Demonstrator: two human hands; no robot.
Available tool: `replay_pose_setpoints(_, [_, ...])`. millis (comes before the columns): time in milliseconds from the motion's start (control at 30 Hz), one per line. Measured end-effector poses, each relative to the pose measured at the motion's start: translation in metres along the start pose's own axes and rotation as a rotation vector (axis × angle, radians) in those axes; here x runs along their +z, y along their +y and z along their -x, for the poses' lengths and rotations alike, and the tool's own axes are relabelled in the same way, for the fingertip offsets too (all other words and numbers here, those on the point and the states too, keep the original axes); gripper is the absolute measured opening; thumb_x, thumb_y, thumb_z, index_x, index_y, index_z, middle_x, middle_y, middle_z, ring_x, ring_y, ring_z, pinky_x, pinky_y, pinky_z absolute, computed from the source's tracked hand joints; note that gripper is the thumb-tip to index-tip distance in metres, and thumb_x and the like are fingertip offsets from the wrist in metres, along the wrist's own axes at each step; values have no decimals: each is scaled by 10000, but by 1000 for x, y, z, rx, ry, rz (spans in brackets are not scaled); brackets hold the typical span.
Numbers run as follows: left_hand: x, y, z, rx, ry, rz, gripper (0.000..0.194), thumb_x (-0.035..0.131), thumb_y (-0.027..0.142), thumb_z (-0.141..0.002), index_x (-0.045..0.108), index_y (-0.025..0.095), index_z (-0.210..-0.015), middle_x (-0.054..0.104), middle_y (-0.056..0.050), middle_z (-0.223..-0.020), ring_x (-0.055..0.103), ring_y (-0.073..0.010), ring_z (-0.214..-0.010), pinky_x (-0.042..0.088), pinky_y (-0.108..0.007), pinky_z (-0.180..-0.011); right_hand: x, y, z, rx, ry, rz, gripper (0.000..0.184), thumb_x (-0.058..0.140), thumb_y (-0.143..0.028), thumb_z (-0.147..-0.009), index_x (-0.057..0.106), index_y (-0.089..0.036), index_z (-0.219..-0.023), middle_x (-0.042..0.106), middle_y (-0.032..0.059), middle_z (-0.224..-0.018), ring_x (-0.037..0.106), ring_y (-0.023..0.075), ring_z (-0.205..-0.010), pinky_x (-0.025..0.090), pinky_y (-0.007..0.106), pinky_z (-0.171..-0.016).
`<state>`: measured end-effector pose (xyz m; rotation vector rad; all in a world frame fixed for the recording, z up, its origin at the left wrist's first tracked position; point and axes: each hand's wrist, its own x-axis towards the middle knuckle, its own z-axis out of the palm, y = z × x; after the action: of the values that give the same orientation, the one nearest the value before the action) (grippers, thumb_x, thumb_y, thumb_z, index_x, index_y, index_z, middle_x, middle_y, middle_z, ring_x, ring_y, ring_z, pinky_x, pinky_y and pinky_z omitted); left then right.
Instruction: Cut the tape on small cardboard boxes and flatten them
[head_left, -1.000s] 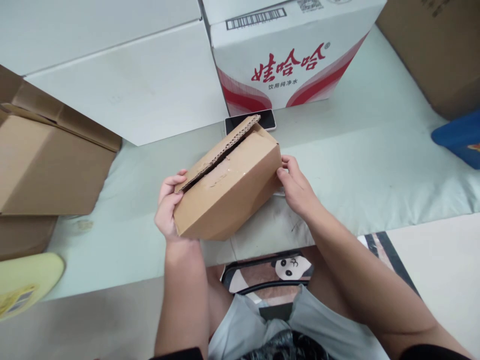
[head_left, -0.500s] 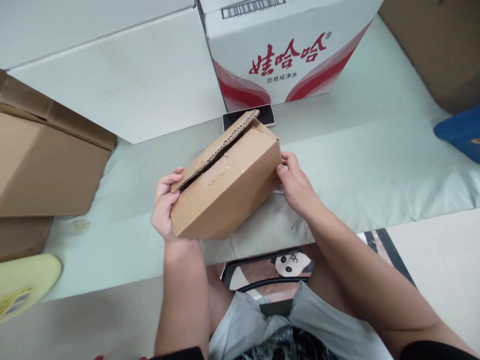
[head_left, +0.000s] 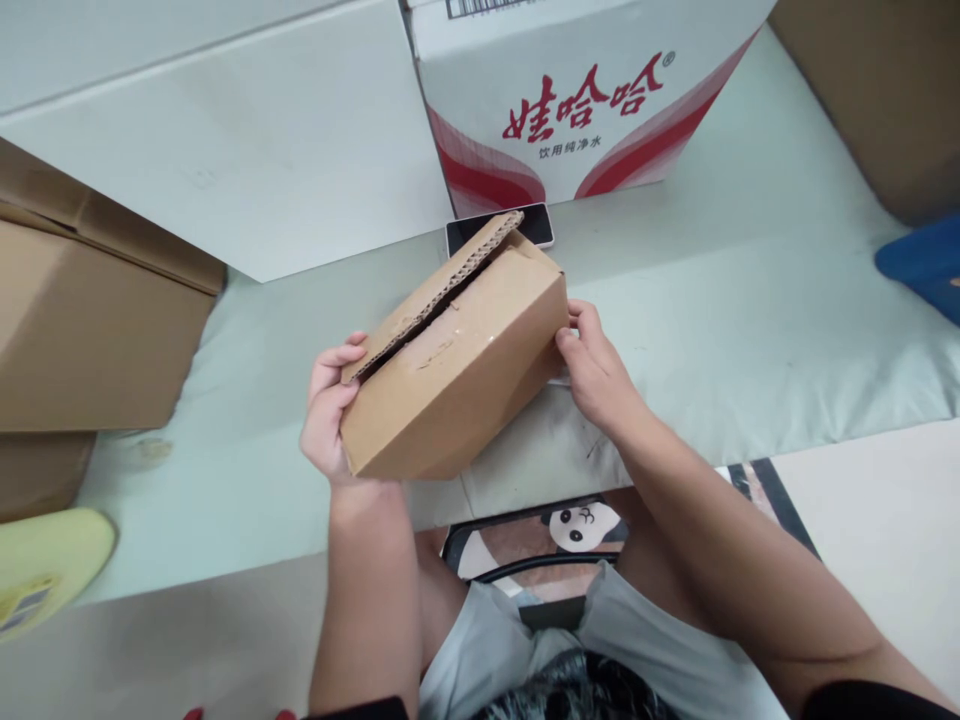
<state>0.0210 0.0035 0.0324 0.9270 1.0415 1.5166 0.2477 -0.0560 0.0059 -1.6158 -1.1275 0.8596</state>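
A small brown cardboard box point(head_left: 465, 370) is tilted between my two hands over the pale green cloth. Its flap stands slightly lifted, leaving a dark gap along the corrugated edge. My left hand point(head_left: 330, 410) wraps around the box's left end, with fingers on the flap and thumb below the gap. At the right end, my right hand point(head_left: 596, 360) grips the side, thumb in front and fingers partly hidden behind. Just beyond the box lies a dark-screened phone point(head_left: 536, 225), partly covered by the flap. What the box contains cannot be seen.
Behind stand a white carton point(head_left: 262, 170) and a red-and-white water carton point(head_left: 555, 110). Brown boxes point(head_left: 90, 330) are at the left, above a yellow container point(head_left: 52, 560). A blue object point(head_left: 926, 265) sits at the right on the pale green cloth point(head_left: 750, 330).
The view has shifted slightly, moving the background a little. Both hands keep the same hold on the cardboard box, which hardly moves.
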Motion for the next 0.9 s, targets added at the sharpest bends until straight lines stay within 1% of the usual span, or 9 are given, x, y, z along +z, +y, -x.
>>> replay_pose_setpoints(200, [-2,0,0,-23,-20,-30,172,561,205,-677,691,211,-790,659,-70,-1055,545,-264,-1231,437,-376,-1084,1,2,0,-9,3,-14,302,398,-445,-940,451,-261,-1173,617,115,-1277,570,261,-1201,436,522,-1068])
replay_pose_setpoints(400, [0,4,1,-68,13,-16,169,572,205,-657,689,212,-779,684,-57,-1069,600,-243,-1083,471,-376,-1012,0,1,0,13,-1,-8,311,396,-450,-934,456,-262,-1175,614,116,-1282,560,276,-1218,425,547,-1073])
replay_pose_setpoints(533, [1,5,2,-84,29,-18,159,590,205,-647,699,231,-760,699,-44,-1048,606,-239,-1087,478,-368,-1003,-1,1,1,12,-9,-6,293,405,-449,-936,458,-274,-1165,621,107,-1276,565,278,-1203,434,556,-1061])
replay_pose_setpoints(667, [0,5,1,-81,26,-3,164,596,199,-650,709,220,-767,707,-48,-1049,613,-235,-1079,484,-355,-983,-2,1,0,16,-11,-9,308,413,-452,-928,461,-266,-1169,621,112,-1280,569,275,-1203,440,541,-1064])
replay_pose_setpoints(800, [0,4,1,-81,11,25,156,621,196,-643,711,213,-770,720,-39,-1043,635,-217,-1024,497,-337,-943,-2,2,0,16,-6,-10,312,413,-444,-933,467,-251,-1172,621,116,-1274,572,268,-1202,443,521,-1060])
replay_pose_setpoints(900, [2,2,1,-88,10,63,145,636,197,-670,700,207,-800,725,-27,-1033,660,-201,-966,506,-334,-917,-2,4,0,-25,4,-39,323,431,-460,-943,494,-244,-1176,629,109,-1258,582,263,-1187,460,513,-1048])
